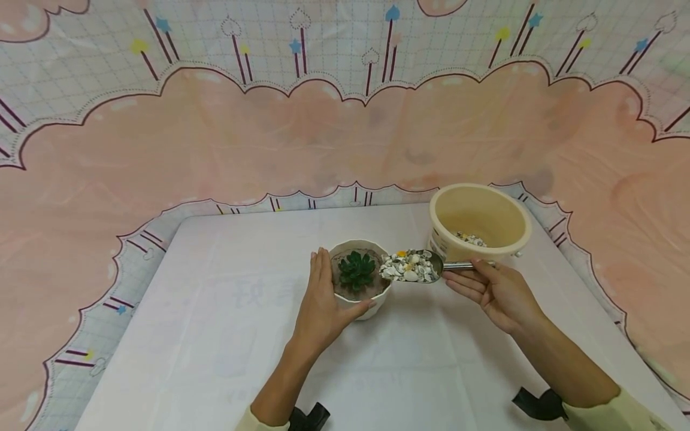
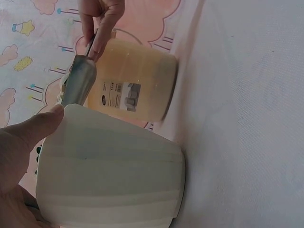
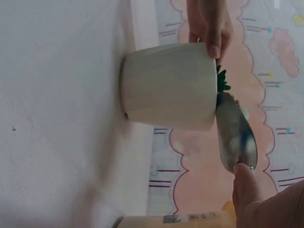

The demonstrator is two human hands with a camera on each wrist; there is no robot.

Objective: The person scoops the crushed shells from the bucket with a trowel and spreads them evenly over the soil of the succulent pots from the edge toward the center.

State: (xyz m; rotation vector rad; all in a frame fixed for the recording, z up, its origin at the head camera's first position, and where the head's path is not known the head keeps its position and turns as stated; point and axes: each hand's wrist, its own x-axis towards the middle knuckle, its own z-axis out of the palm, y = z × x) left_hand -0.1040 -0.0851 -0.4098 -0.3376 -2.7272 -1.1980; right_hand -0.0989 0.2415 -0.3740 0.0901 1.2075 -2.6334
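A white faceted plant pot (image 1: 373, 310) stands on the table with a green rosette succulent (image 1: 357, 270) in greyish soil. My left hand (image 1: 322, 302) holds it at the rim, thumb on the near side and fingers along the left. My right hand (image 1: 504, 293) grips the handle of a metal scoop (image 3: 235, 137), heaped with white, grey and yellowish pebbles (image 1: 409, 267). In the right wrist view, the scoop tilts slightly, its tip right at the pot's rim beside the leaves. The pebbles are mostly hidden behind the scoop in both wrist views.
A cream-yellow bucket (image 1: 474, 215) stands behind my right hand, with more pebbles (image 1: 471, 240) at its bottom and a printed label (image 2: 121, 96) on its side. White cloth covers the table (image 1: 215, 323). Beyond its back edge hangs a patterned pink curtain (image 1: 334, 143).
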